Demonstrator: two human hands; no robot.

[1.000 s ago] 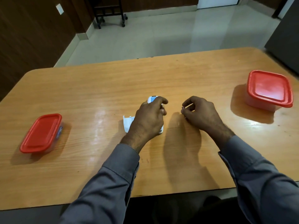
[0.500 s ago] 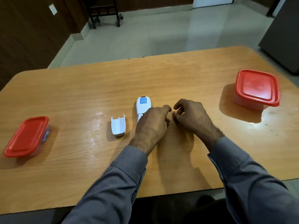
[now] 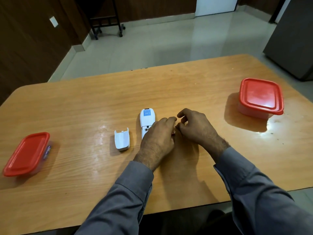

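Head view: the remote (image 3: 147,119) lies face down at the middle of the table (image 3: 84,107), its battery cover (image 3: 122,139) off beside it; the left hand (image 3: 157,138) curls over its open end, holding I cannot tell what, the right hand (image 3: 196,128) pinches what may be a battery (image 3: 173,133), which next must fit the slot

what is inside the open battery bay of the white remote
Only the bay's top edge with a small dark slot shows on the remote. The left hand covers the rest, so any battery there is hidden.
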